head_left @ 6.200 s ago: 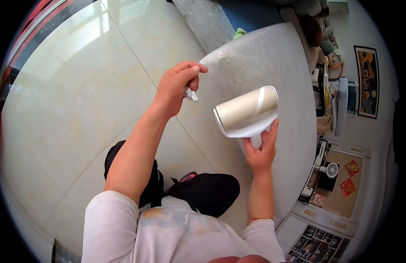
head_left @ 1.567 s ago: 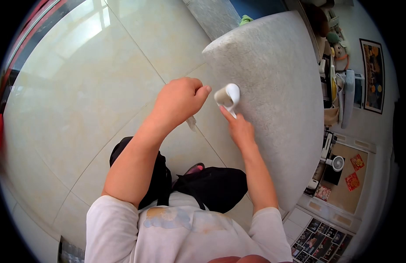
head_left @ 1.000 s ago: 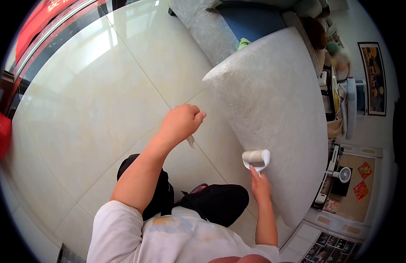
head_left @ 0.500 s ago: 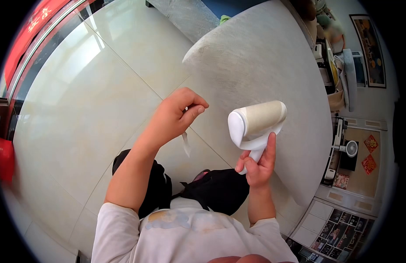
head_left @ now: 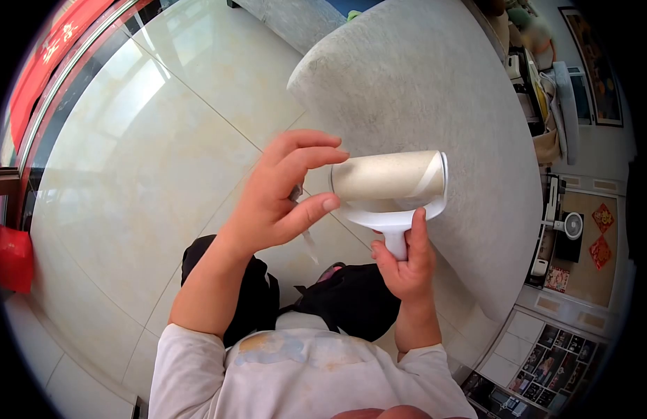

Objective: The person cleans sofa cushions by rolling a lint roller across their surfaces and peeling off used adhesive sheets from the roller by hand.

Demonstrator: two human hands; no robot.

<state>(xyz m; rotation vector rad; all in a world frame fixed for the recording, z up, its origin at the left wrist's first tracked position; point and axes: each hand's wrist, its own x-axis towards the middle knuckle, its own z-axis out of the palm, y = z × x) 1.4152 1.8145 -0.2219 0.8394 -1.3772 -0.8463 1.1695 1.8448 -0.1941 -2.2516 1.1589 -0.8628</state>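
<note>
My right hand [head_left: 409, 269] grips the white handle of a lint roller [head_left: 388, 174], fingers wrapped round it and thumb along its neck. A bare beige cardboard core with a pale diagonal band sits on the roller's frame. My left hand [head_left: 278, 188] is at the roller's left end, thumb and upper fingers spread apart around that end. Whether the fingertips touch the core is hard to tell. From the lower part of this hand hangs a thin translucent strip [head_left: 310, 246], its upper part hidden by the fingers and palm.
A large grey upholstered surface [head_left: 470, 160] lies right of and behind the roller. Pale floor tiles [head_left: 163, 160] extend on the left. A red bag [head_left: 12, 258] stands at the far left. A white fan [head_left: 573, 225] and wall pictures are at the right.
My left hand has moved right and spread its thumb and upper fingers at the roller's end. The lint roller has turned to lie more level and shifted slightly left.
</note>
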